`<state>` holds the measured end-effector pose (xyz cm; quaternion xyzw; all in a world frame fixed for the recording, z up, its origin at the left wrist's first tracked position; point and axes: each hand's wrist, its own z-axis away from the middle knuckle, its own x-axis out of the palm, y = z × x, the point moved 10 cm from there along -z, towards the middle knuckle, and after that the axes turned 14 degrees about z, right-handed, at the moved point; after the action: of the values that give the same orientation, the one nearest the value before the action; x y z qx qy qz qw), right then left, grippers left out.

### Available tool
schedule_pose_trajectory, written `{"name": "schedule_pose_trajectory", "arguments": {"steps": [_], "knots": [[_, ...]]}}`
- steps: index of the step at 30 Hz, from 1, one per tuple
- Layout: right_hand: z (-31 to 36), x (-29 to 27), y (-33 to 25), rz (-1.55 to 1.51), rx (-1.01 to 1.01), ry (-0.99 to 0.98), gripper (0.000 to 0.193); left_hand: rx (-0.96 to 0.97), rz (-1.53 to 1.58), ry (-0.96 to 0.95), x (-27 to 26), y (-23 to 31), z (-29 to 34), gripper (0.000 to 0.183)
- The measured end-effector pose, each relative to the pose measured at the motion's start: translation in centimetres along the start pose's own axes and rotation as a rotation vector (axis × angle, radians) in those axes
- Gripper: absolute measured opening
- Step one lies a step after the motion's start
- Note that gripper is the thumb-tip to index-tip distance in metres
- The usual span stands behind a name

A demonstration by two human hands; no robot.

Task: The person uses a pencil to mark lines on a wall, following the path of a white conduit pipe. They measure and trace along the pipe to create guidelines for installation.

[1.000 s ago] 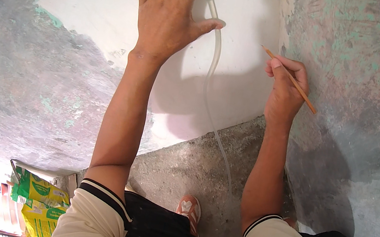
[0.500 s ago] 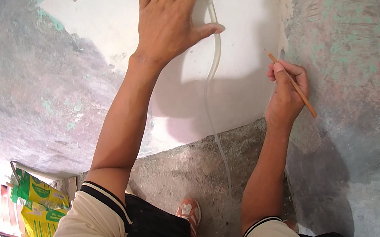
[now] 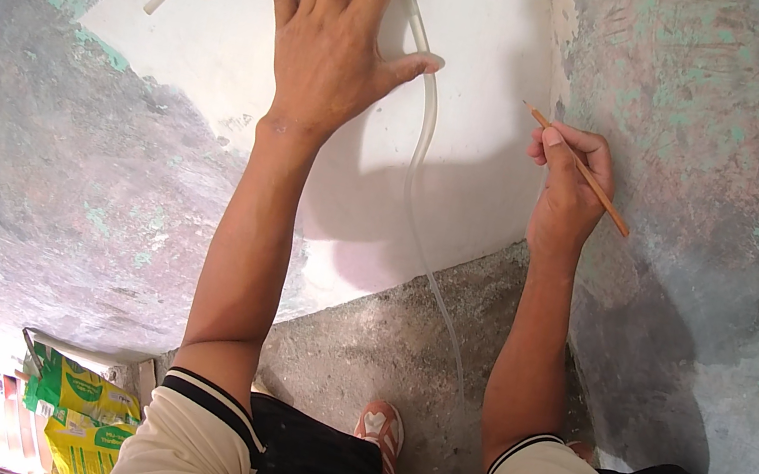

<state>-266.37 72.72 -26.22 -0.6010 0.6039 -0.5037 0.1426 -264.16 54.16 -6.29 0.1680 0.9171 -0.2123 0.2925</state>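
Observation:
A clear flexible hose (image 3: 428, 124) arches along the white wall (image 3: 491, 64) at the top and hangs down toward the floor. My left hand (image 3: 328, 50) lies against that wall with fingers spread, its index finger and thumb reaching over the hose. The tip of its longest finger is cut off by the upper edge of the picture. In my right hand (image 3: 571, 185) I hold a brown wooden pencil (image 3: 600, 193), its point up and toward the left, apart from the wall's corner as far as I can see.
Rough grey walls with peeling green paint (image 3: 711, 143) stand to the right and left (image 3: 79, 154). A concrete floor (image 3: 362, 336) lies below, with my pink-and-white shoe (image 3: 381, 427) on it. Green-and-yellow bags (image 3: 87, 429) sit at the lower left.
The view has shifted very slightly. Both hands, the hose and the pencil keep nearly the same places.

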Motion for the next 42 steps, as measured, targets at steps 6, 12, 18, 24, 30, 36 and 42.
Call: {"name": "schedule_pose_trajectory", "arguments": {"steps": [6,12,18,24,30,36,42], "knots": [[0.0,0.0,0.0,-0.007,-0.011,-0.005,0.008,0.002,-0.009,0.001,0.2,-0.1,0.0,0.080],[0.1,0.2,-0.1,-0.032,-0.015,-0.004,0.009,-0.002,0.003,-0.003,0.1,0.0,0.0,0.080],[0.0,0.2,0.2,-0.023,-0.013,-0.011,0.009,-0.013,0.010,-0.006,0.1,-0.2,0.0,0.081],[0.1,0.3,-0.1,-0.018,-0.009,0.003,0.010,-0.012,0.016,-0.008,-0.1,-0.1,-0.1,0.080],[-0.5,-0.9,-0.3,0.023,-0.025,0.027,0.012,0.012,0.046,0.031,-0.1,0.3,0.0,0.078],[-0.9,-1.6,-0.6,0.003,-0.066,0.050,0.011,0.035,-0.038,0.055,-0.1,0.2,0.4,0.077],[-0.7,-1.0,-0.3,-0.006,-0.014,0.048,0.010,0.029,-0.024,0.050,-0.2,0.2,0.2,0.079]]}}
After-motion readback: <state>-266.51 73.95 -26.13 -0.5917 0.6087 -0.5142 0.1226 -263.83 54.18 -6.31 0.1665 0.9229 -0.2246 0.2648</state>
